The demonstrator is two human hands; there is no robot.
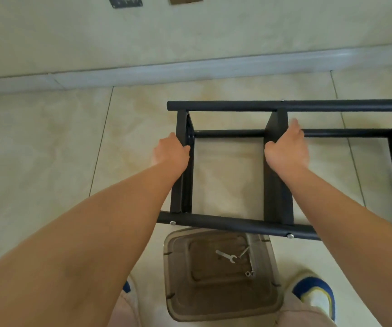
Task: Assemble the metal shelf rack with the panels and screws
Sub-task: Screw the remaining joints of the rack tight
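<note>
**Hands on rack panels**

The left hand (172,151) is gripping the left end panel (181,161). The right hand (285,147) is gripping the middle panel (277,185). The shelf rack (237,106) is lying on the floor (49,142), with the screws (249,273) lying in a clear bin (221,300) nearer.
</note>
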